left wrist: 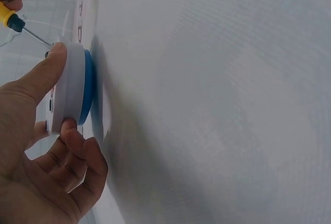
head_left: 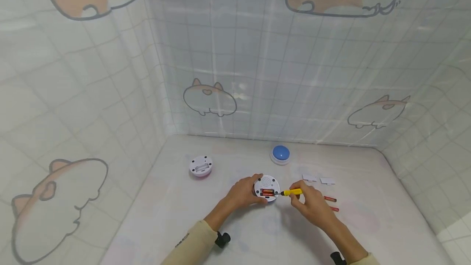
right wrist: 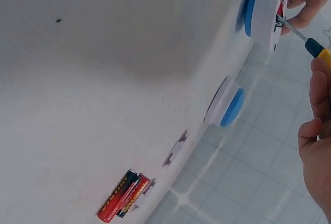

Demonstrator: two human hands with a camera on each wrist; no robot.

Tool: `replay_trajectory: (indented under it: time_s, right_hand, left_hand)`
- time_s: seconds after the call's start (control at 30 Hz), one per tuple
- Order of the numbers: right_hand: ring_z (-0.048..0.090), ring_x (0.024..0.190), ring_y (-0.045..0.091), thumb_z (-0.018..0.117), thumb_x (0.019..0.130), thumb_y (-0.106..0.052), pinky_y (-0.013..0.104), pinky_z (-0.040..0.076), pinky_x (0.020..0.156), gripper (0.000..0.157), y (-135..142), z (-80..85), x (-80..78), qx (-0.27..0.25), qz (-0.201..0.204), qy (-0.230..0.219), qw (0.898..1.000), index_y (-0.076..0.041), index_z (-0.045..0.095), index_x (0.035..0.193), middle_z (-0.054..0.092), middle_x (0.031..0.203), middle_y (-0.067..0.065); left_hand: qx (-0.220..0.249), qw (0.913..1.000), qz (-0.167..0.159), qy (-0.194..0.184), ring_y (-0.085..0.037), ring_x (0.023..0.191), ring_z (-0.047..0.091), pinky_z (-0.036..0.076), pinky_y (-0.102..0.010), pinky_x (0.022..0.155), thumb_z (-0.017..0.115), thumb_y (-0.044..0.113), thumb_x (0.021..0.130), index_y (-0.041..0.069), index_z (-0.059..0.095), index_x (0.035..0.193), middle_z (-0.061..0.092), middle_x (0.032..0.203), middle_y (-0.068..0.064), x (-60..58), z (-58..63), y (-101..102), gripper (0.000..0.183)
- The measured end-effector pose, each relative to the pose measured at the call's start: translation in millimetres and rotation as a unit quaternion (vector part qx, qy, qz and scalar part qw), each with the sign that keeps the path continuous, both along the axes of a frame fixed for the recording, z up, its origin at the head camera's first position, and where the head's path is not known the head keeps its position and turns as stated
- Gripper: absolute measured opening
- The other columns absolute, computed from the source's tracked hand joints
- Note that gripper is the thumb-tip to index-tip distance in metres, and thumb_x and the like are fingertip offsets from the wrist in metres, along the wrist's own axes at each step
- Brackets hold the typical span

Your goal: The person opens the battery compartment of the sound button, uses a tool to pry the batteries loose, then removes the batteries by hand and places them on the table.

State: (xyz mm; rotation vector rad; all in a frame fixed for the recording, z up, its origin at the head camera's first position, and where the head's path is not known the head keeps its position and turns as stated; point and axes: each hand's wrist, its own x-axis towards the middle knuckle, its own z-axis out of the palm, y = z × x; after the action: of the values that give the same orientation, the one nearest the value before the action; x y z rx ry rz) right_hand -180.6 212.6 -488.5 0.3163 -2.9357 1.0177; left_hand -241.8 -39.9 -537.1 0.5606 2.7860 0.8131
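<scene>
Pink puck (head_left: 200, 171) way over left, upside down on the table (head_left: 239, 154). Next, left hand (head_left: 243, 192) gripping a white puck (head_left: 266, 183) by the rim, thumb and fingers on opposite sides, blue dome (left wrist: 88, 87) underneath, two red cells (head_left: 267, 192) showing on top. Just behind, a blue puck (head_left: 281, 153), dome up. Then a yellow screwdriver (head_left: 295, 192), tip about at the end of the cells (can't tell if touching), held in the right hand (head_left: 312, 205). Further right, two white covers (head_left: 327, 180) side by side, plus two loose batteries (head_left: 330, 198) near the right hand.
</scene>
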Motion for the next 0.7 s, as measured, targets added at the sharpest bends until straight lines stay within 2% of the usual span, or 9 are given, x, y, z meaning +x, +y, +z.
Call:
replay_trajectory:
  time_s: [0.17,0.4,0.6,0.7]
  right_hand:
    - [0.057,0.086,0.024,0.071,0.092,-0.018,0.029,0.052,0.073,0.021,-2.5,1.6,1.2,0.007,0.0,-0.004,1.0,-0.021,0.061,0.11,0.062,0.095,-0.004]
    - [0.058,0.085,0.024,0.072,0.091,-0.017,0.038,0.051,0.078,0.02,-2.5,-0.7,1.2,0.021,0.007,0.03,0.999,-0.022,0.061,0.107,0.062,0.093,-0.006]
    - [0.055,0.085,0.023,0.071,0.091,-0.021,0.035,0.051,0.076,0.021,-4.4,0.8,1.2,0.046,0.003,0.015,0.999,-0.021,0.06,0.109,0.061,0.093,-0.005]
    - [0.054,0.084,0.021,0.072,0.09,-0.021,0.034,0.051,0.074,0.022,-5.9,2.2,1.7,0.061,0.007,0.023,0.998,-0.021,0.06,0.108,0.06,0.091,-0.005]
  left_hand:
    - [0.0,1.0,-0.002,0.004,-0.024,0.122,0.059,0.048,-0.046,0.099,0.083,0.058,0.074,0.022,0.043,0.152,0.061,0.138,-0.007,0.5,0.5,0.0,0.095]
    - [-0.011,0.9998,0.0,0.016,-0.025,0.12,0.06,0.049,-0.045,0.097,0.084,0.059,0.073,0.022,0.045,0.152,0.063,0.137,-0.007,1.5,-0.6,1.7,0.095]
    - [-0.008,0.9999,0.004,0.011,-0.024,0.12,0.06,0.048,-0.045,0.098,0.084,0.059,0.073,0.022,0.045,0.152,0.062,0.137,-0.007,1.1,0.0,2.9,0.095]
    - [-0.01,0.9999,0.006,0.009,-0.024,0.119,0.06,0.049,-0.044,0.098,0.084,0.059,0.073,0.022,0.046,0.151,0.062,0.137,-0.007,1.2,0.2,3.5,0.095]
